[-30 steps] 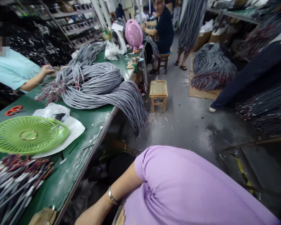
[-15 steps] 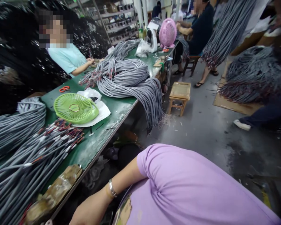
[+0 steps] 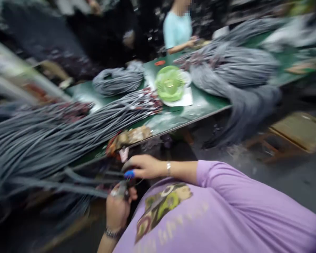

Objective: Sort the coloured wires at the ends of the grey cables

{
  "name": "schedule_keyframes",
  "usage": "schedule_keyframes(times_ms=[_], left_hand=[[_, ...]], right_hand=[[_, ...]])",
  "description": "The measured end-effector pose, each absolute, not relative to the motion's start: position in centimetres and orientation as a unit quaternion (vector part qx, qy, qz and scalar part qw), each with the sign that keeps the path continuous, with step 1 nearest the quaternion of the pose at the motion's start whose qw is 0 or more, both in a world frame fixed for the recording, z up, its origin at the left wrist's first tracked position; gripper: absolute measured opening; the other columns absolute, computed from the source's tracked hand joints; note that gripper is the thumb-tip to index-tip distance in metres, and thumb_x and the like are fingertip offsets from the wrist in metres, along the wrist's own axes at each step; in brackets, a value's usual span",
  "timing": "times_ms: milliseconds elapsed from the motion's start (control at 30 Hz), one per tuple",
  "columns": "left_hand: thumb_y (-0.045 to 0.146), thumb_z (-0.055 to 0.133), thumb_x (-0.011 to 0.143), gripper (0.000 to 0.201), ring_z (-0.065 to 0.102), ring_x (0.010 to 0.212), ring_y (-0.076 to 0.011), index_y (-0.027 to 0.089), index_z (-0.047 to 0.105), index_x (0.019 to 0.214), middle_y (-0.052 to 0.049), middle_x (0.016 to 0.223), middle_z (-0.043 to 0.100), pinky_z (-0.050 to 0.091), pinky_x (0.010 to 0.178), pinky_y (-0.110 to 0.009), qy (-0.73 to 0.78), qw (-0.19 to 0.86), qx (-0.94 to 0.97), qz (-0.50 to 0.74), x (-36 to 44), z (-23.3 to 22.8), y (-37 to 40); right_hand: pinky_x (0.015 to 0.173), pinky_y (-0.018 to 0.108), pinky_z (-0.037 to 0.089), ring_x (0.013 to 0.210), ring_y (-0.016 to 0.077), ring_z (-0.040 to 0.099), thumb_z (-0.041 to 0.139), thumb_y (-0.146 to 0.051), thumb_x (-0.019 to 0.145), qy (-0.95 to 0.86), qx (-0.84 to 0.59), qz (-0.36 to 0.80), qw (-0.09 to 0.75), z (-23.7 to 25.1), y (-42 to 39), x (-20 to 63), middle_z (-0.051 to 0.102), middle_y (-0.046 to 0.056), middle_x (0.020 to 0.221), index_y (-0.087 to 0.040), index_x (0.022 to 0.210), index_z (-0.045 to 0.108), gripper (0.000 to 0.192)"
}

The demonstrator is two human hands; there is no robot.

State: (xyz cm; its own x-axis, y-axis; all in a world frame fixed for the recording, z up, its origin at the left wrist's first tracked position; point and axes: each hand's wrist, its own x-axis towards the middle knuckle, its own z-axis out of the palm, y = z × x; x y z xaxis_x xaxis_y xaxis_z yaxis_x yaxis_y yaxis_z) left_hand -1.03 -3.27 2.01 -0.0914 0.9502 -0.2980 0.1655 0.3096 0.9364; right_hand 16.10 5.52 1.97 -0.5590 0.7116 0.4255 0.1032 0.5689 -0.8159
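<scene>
Pale letters point(image 3: 171, 230) and a picture print point(image 3: 168, 203) cross the front of the wearer's purple shirt point(image 3: 226, 211); the lettering is too blurred to read. The left hand point(image 3: 118, 211), with a dark wristwatch point(image 3: 112, 233), is closed around the ends of grey cables point(image 3: 89, 189), just off the near edge of a green table point(image 3: 192, 112). The right hand point(image 3: 147, 166), with a silver bracelet point(image 3: 169, 168) and a blue fingertip cover point(image 3: 129, 174), bends in close beside it; blur hides whether it grips anything.

Along the table edge above the hands lies a brown wrapped bundle point(image 3: 137, 135). Behind it a long cable pile point(image 3: 58, 130) fills the left side. A green fan point(image 3: 170, 84) rests on a white sheet point(image 3: 185, 100); bare tabletop runs from there to the edge. Farther right, a cable heap point(image 3: 242, 66) spills over the edge toward the floor. Open grey floor point(image 3: 287, 186) lies between the shirt and a wooden stool point(image 3: 300, 130). Across the table, a person in light blue point(image 3: 177, 31) works.
</scene>
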Motion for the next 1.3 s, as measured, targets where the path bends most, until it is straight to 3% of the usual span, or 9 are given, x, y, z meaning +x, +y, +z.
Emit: schedule_keyframes(times_ms=[133, 300, 467, 567, 667, 833, 1000, 1133, 1300], left_hand=[[0.052, 0.068, 0.073, 0.035, 0.051, 0.039, -0.0085, 0.018, 0.062, 0.069, 0.002, 0.050, 0.061, 0.031, 0.036, -0.019, 0.583, 0.513, 0.333, 0.535, -0.7, 0.2, -2.3], [0.054, 0.068, 0.073, 0.040, 0.054, 0.036, -0.0095, 0.015, 0.059, 0.071, 0.000, 0.050, 0.062, 0.030, 0.034, -0.018, 0.550, 0.537, 0.292, 0.570, -0.5, -1.0, -2.1], [0.058, 0.065, 0.076, 0.044, 0.062, 0.045, -0.0131, 0.014, 0.060, 0.073, -0.003, 0.054, 0.066, 0.033, 0.035, -0.018, 0.541, 0.550, 0.307, 0.558, -0.5, -1.9, -1.9], [0.061, 0.061, 0.079, 0.048, 0.066, 0.051, -0.0162, 0.014, 0.062, 0.070, -0.006, 0.057, 0.068, 0.042, 0.040, -0.020, 0.538, 0.571, 0.341, 0.518, -1.1, -2.2, -1.7], [0.059, 0.060, 0.081, 0.049, 0.068, 0.056, -0.0183, 0.013, 0.064, 0.064, -0.009, 0.060, 0.070, 0.052, 0.051, -0.025, 0.525, 0.593, 0.420, 0.444, -1.8, -2.3, -1.6], [0.056, 0.065, 0.079, 0.044, 0.069, 0.058, -0.0196, 0.014, 0.069, 0.068, -0.009, 0.066, 0.073, 0.056, 0.057, -0.028, 0.504, 0.597, 0.502, 0.370, -2.3, -2.7, -1.9], [0.057, 0.058, 0.084, 0.047, 0.068, 0.054, -0.0180, 0.012, 0.069, 0.076, -0.010, 0.066, 0.073, 0.054, 0.051, -0.026, 0.504, 0.617, 0.428, 0.427, -1.9, -3.4, -2.0], [0.056, 0.060, 0.083, 0.044, 0.068, 0.053, -0.0175, 0.012, 0.067, 0.085, -0.009, 0.067, 0.073, 0.053, 0.048, -0.026, 0.491, 0.619, 0.364, 0.494, -1.6, -3.3, -1.7], [0.056, 0.061, 0.083, 0.045, 0.068, 0.054, -0.0181, 0.012, 0.067, 0.075, -0.010, 0.068, 0.073, 0.053, 0.048, -0.026, 0.503, 0.608, 0.367, 0.492, -1.6, -3.8, -1.1]], right_hand=[[0.086, 0.033, 0.048, 0.092, 0.0193, 0.063, 0.058, -0.036, 0.088, -0.703, -0.291, 0.522, 0.386, 0.0, 4.6, 16.5, 0.068, 0.008, 0.101, -0.018, 0.109, 0.065, 0.028], [0.075, 0.031, 0.049, 0.075, 0.0143, 0.059, 0.071, -0.038, 0.076, -0.614, -0.278, 0.664, 0.324, -1.6, 3.7, 14.3, 0.064, 0.004, 0.089, -0.016, 0.114, 0.059, 0.045], [0.075, 0.030, 0.048, 0.073, 0.0137, 0.057, 0.071, -0.039, 0.075, -0.576, -0.321, 0.647, 0.383, -1.8, 4.3, 12.3, 0.064, 0.002, 0.080, -0.016, 0.089, 0.065, 0.028], [0.071, 0.029, 0.047, 0.070, 0.0133, 0.055, 0.073, -0.042, 0.072, -0.557, -0.328, 0.653, 0.394, -2.0, 4.8, 12.2, 0.062, 0.002, 0.074, -0.015, 0.075, 0.062, 0.029], [0.065, 0.027, 0.045, 0.063, 0.0116, 0.052, 0.073, -0.043, 0.071, -0.565, -0.320, 0.669, 0.363, -1.9, 5.2, 12.7, 0.059, 0.000, 0.067, -0.015, 0.071, 0.060, 0.031], [0.059, 0.024, 0.041, 0.062, 0.0112, 0.050, 0.071, -0.036, 0.072, -0.661, -0.314, 0.620, 0.282, -1.3, 6.0, 13.1, 0.060, 0.001, 0.066, -0.014, 0.068, 0.061, 0.024], [0.052, 0.023, 0.036, 0.053, 0.0080, 0.040, 0.068, -0.058, 0.071, -0.596, -0.379, 0.635, 0.314, -2.0, 6.6, 12.8, 0.048, -0.003, 0.055, -0.015, 0.059, 0.053, 0.047], [0.051, 0.024, 0.036, 0.051, 0.0079, 0.041, 0.057, -0.075, 0.071, -0.527, -0.396, 0.678, 0.326, -3.0, 6.4, 13.4, 0.049, -0.002, 0.058, -0.014, 0.068, 0.058, 0.060], [0.061, 0.025, 0.041, 0.062, 0.0093, 0.048, 0.074, -0.061, 0.066, -0.479, -0.332, 0.750, 0.311, -2.9, 5.8, 13.6, 0.060, 0.000, 0.074, -0.014, 0.083, 0.064, 0.051]])
